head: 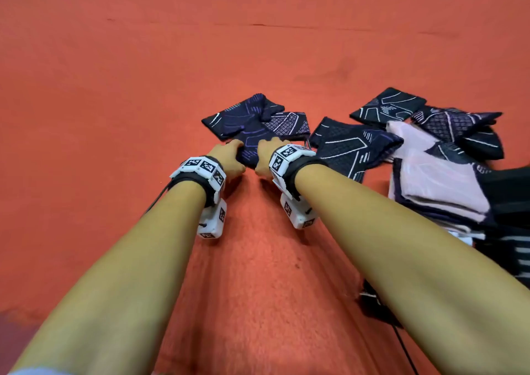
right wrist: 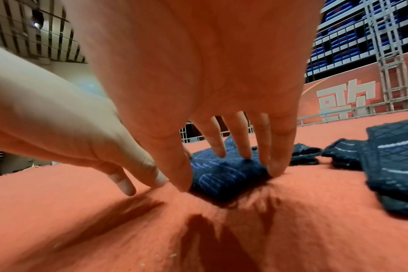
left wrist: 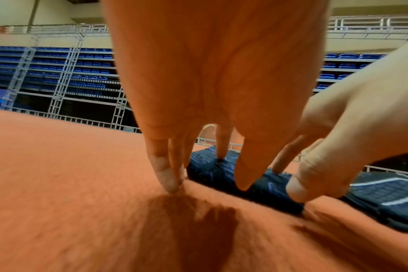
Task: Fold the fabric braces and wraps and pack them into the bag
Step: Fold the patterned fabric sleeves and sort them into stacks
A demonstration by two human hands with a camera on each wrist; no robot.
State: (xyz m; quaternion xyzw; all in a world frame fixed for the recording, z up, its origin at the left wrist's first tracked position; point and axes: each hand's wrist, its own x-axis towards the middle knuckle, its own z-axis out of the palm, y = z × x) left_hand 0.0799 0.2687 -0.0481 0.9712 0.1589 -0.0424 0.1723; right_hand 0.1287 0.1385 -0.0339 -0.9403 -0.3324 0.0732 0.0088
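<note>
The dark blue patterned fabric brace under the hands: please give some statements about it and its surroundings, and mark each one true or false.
1. Both the left hand and the right hand touch the dark blue patterned fabric brace. True.
2. This brace lies on a green wooden table. False: it lies on an orange carpet-like surface.
3. More dark patterned braces lie to the right of it. True.
4. The left hand is lifted high above the surface. False: its fingertips reach down to the surface at the brace's edge.
5. The right hand's fingers press on top of the brace. True.
</note>
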